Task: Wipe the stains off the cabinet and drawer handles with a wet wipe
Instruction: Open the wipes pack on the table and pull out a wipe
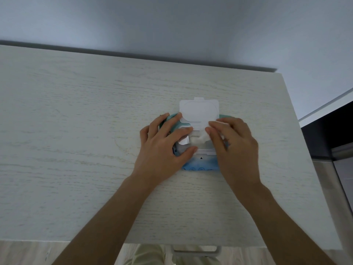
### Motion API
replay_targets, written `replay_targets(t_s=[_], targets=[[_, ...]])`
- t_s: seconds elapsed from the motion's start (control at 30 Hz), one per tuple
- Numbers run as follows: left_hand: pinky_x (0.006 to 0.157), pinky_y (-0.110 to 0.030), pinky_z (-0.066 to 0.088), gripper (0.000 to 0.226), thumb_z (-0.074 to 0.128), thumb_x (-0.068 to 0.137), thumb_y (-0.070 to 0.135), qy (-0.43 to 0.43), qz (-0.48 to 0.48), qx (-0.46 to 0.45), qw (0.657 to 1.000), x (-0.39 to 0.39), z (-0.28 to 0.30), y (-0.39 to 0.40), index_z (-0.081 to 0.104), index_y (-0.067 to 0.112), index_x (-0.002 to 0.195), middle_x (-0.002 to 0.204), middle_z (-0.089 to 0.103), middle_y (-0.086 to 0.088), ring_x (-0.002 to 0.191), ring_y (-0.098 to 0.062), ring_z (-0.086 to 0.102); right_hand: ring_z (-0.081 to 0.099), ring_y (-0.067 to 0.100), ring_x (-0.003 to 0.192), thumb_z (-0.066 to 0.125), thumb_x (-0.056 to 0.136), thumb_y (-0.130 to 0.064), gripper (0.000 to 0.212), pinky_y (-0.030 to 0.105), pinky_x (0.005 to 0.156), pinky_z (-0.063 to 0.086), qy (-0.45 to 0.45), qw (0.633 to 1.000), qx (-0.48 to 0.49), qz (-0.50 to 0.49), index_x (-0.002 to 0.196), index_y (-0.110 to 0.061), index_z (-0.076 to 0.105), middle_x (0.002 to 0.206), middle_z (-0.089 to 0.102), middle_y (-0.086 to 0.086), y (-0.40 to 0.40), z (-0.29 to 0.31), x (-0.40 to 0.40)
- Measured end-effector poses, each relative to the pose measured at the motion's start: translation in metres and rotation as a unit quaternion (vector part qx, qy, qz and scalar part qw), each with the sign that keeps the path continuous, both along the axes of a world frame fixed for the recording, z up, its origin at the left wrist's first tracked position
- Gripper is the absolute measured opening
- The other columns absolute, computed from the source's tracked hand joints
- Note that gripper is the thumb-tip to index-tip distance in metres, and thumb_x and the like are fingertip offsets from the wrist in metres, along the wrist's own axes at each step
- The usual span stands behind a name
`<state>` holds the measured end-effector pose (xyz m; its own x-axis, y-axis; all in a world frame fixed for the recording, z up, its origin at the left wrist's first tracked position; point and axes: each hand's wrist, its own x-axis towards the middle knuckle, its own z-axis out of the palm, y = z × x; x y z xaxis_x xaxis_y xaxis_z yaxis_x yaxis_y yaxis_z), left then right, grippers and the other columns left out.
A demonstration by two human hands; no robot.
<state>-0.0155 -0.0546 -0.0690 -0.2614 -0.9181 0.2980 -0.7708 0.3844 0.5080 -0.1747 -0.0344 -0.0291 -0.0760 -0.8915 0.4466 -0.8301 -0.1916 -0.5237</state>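
Observation:
A blue and teal pack of wet wipes (199, 165) lies on the pale wood cabinet top (76, 131), its white flip lid (199, 109) standing open. My left hand (164, 148) lies flat on the pack's left side, fingers spread and pressing it down. My right hand (231, 148) is over the pack's right side, and its fingertips pinch a crumpled white wet wipe (200, 139) at the opening. A grey handle (196, 252) shows just below the cabinet top's front edge.
A plain grey-white wall (172, 25) stands behind the cabinet. The cabinet's right edge drops off to a dark surface and a pale floor (340, 150). Light trousers show below the front edge.

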Motion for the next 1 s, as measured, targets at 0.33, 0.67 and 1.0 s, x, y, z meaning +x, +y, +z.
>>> replay_targets(t_s=[0.33,0.67,1.0], targets=[[0.100,-0.042,0.027,0.051,0.052,0.078,0.056,0.007,0.003,-0.010,1.000,-0.002,0.000,0.000,0.070,0.022,0.112,0.137,0.052,-0.002,0.132,-0.028,0.038,0.059,0.032,0.097,0.076,0.076,-0.021,0.036,0.036,0.083,0.041,0.078,0.996,0.032,0.002,0.107,-0.005,0.068,0.105,0.068,0.011,-0.001,-0.021,0.002],[0.102,-0.043,0.027,0.051,0.052,0.078,0.056,0.005,-0.003,-0.010,1.000,0.001,0.000,0.000,0.069,0.023,0.113,0.139,0.051,-0.001,0.132,-0.027,0.037,0.053,0.017,0.086,0.060,0.090,-0.013,0.015,0.010,0.070,0.029,0.038,0.999,0.019,-0.027,0.098,-0.006,0.070,0.093,0.069,0.007,-0.006,0.012,-0.021],[0.111,-0.049,0.014,0.080,0.058,0.078,0.058,-0.010,0.013,-0.009,1.000,0.000,0.007,0.004,0.039,0.017,0.144,0.142,0.046,-0.003,0.139,-0.019,0.024,0.060,0.026,0.090,0.067,0.083,-0.002,0.016,0.030,0.077,0.047,-0.008,0.999,0.035,-0.002,0.099,-0.001,0.070,0.096,0.068,0.011,0.017,-0.008,-0.021]])
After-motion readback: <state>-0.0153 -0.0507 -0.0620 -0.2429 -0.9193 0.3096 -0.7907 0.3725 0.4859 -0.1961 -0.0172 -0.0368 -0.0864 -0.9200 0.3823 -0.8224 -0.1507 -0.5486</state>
